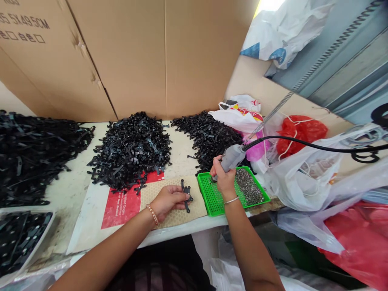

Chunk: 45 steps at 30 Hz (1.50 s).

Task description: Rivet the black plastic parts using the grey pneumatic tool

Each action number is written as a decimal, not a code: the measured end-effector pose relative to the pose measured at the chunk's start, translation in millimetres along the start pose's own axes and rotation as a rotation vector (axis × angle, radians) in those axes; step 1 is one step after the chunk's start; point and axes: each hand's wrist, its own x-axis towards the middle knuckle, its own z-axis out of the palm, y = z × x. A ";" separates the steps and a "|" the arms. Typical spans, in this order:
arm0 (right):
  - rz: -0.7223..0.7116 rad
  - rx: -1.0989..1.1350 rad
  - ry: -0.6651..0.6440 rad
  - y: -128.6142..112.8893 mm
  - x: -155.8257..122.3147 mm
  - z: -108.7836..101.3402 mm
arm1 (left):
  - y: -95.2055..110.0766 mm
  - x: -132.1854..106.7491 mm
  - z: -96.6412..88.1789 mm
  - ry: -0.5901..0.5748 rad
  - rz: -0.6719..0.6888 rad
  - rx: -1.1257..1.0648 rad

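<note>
With the black plastic pieces [186,195] pinched by the left hand [167,201] and the gray power screwdriver [230,158] gripped by the right hand [223,178] over the green tray [212,199], small screws [248,186] could be scattered by a slipped tip.

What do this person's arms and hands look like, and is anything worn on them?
Both arms are bare to above the elbow, with no sleeves and no gloves. The left hand has a bracelet of small pinkish beads round its wrist. The right hand has a thin, pale bangle round its wrist. No rings, watch or markings are visible.
</note>
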 end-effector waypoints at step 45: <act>0.084 0.260 -0.107 -35.2 -37.1 68.9 | -9.2 9.8 -1.6 -0.039 0.063 0.028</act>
